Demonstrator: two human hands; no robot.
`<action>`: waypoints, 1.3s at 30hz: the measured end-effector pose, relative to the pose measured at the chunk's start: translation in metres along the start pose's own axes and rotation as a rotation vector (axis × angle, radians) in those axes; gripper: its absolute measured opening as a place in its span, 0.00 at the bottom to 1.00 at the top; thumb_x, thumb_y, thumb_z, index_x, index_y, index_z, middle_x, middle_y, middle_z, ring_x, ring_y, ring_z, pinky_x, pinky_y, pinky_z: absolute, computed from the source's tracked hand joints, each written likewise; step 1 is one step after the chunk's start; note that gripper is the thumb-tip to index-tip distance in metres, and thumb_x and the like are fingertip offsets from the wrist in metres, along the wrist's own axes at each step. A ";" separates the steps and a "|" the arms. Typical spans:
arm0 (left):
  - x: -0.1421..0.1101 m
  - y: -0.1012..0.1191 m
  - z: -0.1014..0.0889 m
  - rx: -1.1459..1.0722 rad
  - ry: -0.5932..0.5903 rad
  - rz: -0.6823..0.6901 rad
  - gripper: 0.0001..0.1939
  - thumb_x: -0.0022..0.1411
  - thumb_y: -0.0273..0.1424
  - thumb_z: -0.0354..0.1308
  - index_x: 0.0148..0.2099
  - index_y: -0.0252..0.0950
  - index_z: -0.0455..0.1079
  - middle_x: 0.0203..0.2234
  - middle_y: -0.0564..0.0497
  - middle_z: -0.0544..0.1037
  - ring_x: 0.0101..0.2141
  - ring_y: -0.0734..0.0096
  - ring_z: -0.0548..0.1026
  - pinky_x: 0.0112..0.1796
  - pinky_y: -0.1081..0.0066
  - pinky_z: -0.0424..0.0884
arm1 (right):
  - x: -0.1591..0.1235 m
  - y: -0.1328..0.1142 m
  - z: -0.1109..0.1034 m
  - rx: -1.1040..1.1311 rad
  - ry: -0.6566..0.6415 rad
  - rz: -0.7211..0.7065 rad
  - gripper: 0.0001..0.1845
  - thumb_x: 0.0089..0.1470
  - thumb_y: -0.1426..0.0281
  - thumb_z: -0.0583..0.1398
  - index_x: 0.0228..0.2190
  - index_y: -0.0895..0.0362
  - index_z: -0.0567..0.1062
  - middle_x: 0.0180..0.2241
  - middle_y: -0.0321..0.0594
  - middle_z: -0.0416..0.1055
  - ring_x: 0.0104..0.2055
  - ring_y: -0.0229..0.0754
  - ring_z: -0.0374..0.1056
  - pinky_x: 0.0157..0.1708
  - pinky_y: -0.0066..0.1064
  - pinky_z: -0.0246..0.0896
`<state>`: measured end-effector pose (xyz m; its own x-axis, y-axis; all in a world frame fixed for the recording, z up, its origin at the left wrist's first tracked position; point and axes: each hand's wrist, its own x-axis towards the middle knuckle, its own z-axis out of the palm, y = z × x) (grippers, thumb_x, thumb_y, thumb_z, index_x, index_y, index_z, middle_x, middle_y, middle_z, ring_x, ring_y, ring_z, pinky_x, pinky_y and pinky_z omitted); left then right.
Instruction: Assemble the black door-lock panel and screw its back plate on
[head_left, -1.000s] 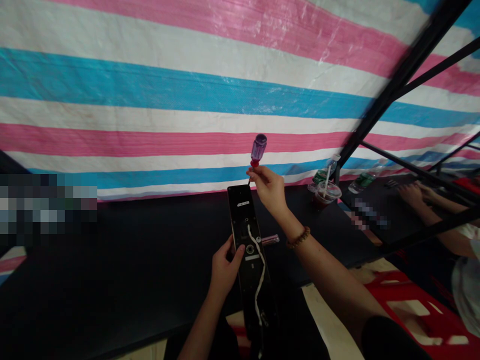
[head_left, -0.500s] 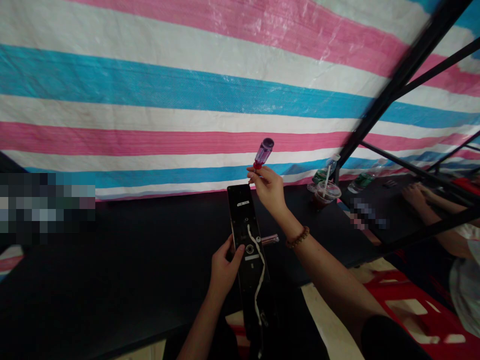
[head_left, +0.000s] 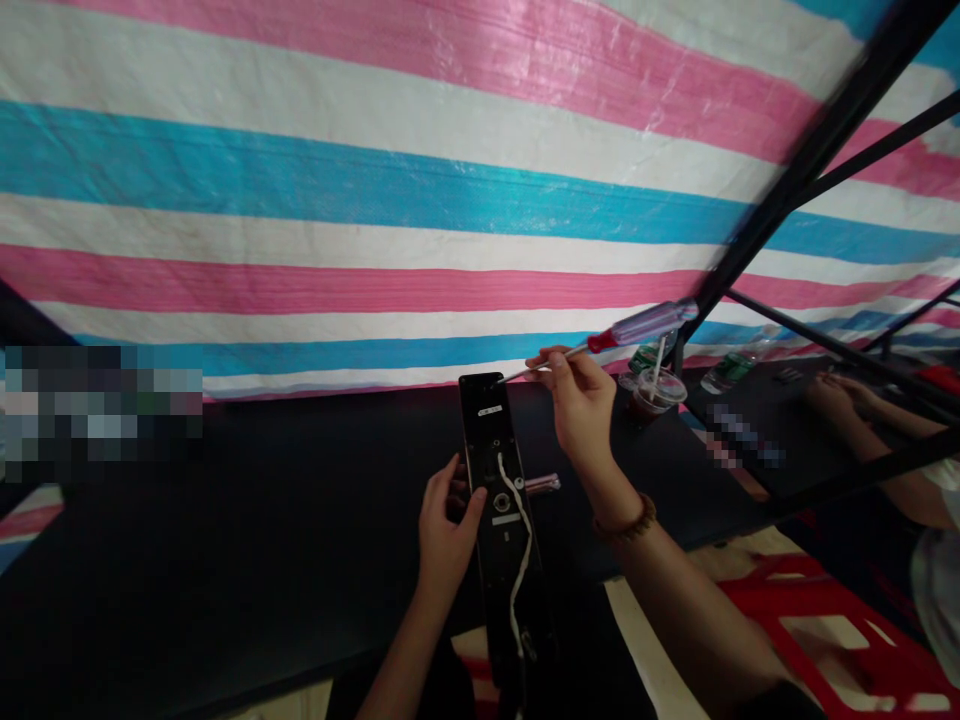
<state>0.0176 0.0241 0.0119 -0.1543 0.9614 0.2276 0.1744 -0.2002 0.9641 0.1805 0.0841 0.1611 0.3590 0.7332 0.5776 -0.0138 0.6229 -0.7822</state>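
Note:
A long black door lock panel (head_left: 495,590) leans upright at the table edge, its back face towards me. A white cable (head_left: 527,540) runs down that face, and a shiny handle (head_left: 543,484) sticks out to the right. My left hand (head_left: 448,520) holds the panel's left edge, thumb on the face and fingers at the side. In my right hand (head_left: 581,395) is a screwdriver (head_left: 645,323) with a clear purplish handle and red collar, pinched by its shaft. It tilts with the handle up to the right; the tip is at the panel's top end.
The black table (head_left: 300,560) runs along a striped tarp wall (head_left: 360,230). To the right stand a lidded plastic cup (head_left: 657,392) with a straw, bottles (head_left: 727,371) and a black metal frame post (head_left: 757,215). Another person's hands (head_left: 832,398) rest farther right. A red stool (head_left: 795,610) stands below.
My right hand has moved right and slightly down. The screwdriver has swung from fairly upright to a flatter slant, handle to the right. My left hand stays on the panel.

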 end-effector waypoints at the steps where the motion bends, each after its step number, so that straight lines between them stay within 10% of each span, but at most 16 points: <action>1: 0.001 0.009 -0.003 0.017 0.063 0.037 0.28 0.60 0.41 0.62 0.60 0.36 0.71 0.48 0.42 0.77 0.43 0.62 0.78 0.41 0.65 0.76 | -0.006 -0.005 -0.002 0.051 0.026 0.027 0.09 0.58 0.61 0.63 0.31 0.54 0.76 0.33 0.38 0.74 0.36 0.41 0.76 0.36 0.36 0.77; 10: 0.004 0.085 -0.014 -0.188 0.086 0.003 0.17 0.58 0.41 0.65 0.46 0.35 0.80 0.34 0.48 0.83 0.35 0.65 0.81 0.39 0.67 0.78 | -0.073 -0.027 -0.014 0.195 0.111 0.251 0.07 0.60 0.61 0.63 0.33 0.51 0.78 0.32 0.37 0.76 0.37 0.42 0.78 0.35 0.34 0.78; 17: -0.014 0.047 -0.038 0.001 0.114 0.000 0.15 0.59 0.42 0.63 0.39 0.37 0.81 0.31 0.50 0.82 0.32 0.65 0.80 0.37 0.67 0.77 | -0.112 -0.017 -0.022 0.226 0.162 0.357 0.08 0.56 0.61 0.66 0.33 0.52 0.79 0.33 0.39 0.79 0.35 0.45 0.79 0.35 0.39 0.78; 23: 0.002 -0.010 -0.083 0.620 0.006 0.160 0.16 0.61 0.43 0.57 0.39 0.39 0.82 0.35 0.45 0.82 0.38 0.54 0.76 0.44 0.56 0.72 | -0.122 -0.012 -0.032 -0.067 0.039 0.276 0.07 0.59 0.63 0.63 0.32 0.50 0.81 0.31 0.39 0.80 0.31 0.45 0.77 0.33 0.39 0.75; 29: 0.006 -0.026 -0.091 0.994 -0.062 0.154 0.16 0.65 0.39 0.54 0.45 0.42 0.82 0.41 0.43 0.79 0.43 0.49 0.71 0.41 0.57 0.67 | -0.129 -0.010 -0.025 -0.143 -0.068 0.208 0.08 0.59 0.66 0.62 0.34 0.50 0.83 0.35 0.41 0.78 0.32 0.44 0.77 0.34 0.37 0.75; 39: -0.038 -0.008 -0.058 0.510 0.006 0.066 0.24 0.66 0.47 0.51 0.51 0.37 0.78 0.45 0.43 0.79 0.46 0.56 0.76 0.51 0.57 0.71 | -0.124 -0.013 -0.026 -0.395 -0.296 0.020 0.08 0.61 0.71 0.60 0.37 0.54 0.81 0.35 0.41 0.78 0.37 0.42 0.76 0.39 0.33 0.72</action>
<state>-0.0341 -0.0212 0.0033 -0.1324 0.9484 0.2881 0.6360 -0.1416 0.7586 0.1606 -0.0224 0.0937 0.0808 0.8255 0.5586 0.3574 0.4992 -0.7894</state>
